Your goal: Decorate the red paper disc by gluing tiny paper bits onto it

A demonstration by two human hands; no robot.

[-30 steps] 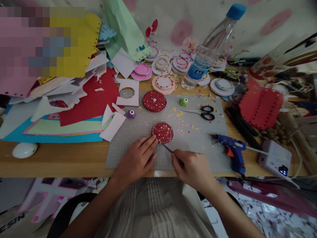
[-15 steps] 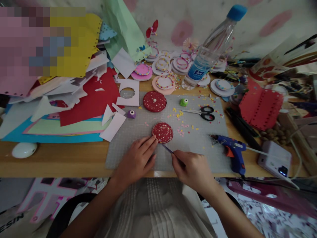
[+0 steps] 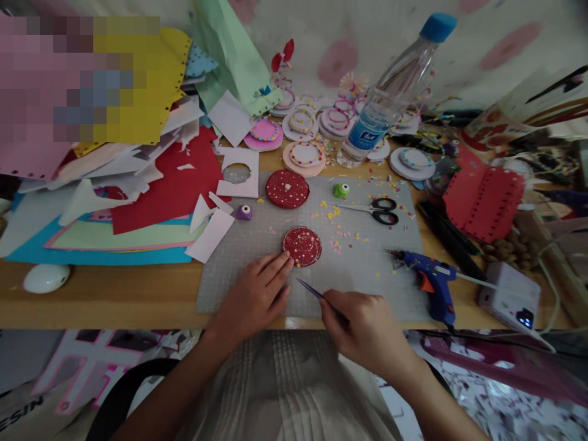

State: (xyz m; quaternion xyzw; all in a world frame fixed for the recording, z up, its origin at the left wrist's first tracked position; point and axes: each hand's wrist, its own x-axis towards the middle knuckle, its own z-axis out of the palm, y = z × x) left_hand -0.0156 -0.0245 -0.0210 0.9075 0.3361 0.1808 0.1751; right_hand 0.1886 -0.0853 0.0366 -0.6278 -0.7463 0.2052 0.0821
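Observation:
A red disc with pale stars [image 3: 302,245] lies on the grey cutting mat [image 3: 257,257]. My left hand [image 3: 260,285] is flat with fingers stretched out, its fingertips touching the disc's lower left edge. A small yellow piece shows at the disc's lower rim, near those fingertips. In my right hand [image 3: 356,312] is a pair of dark tweezers [image 3: 311,288], held closed-fingered, with the tips pointing up and left, a short way below the disc. A second red speckled disc [image 3: 287,188] with a small pale knob at its middle rests farther back on the mat.
Black-handled scissors [image 3: 379,211], a green punch [image 3: 341,190] and a purple punch [image 3: 244,212] sit on the mat among tiny paper pieces. A blue glue gun [image 3: 434,282] lies at right. Paper sheets [image 3: 169,177] pile up at left. A water bottle [image 3: 367,135] stands behind.
The tweezers in my right hand have drawn back from the disc's lower edge, down and slightly right. My left hand and the disc stay in place.

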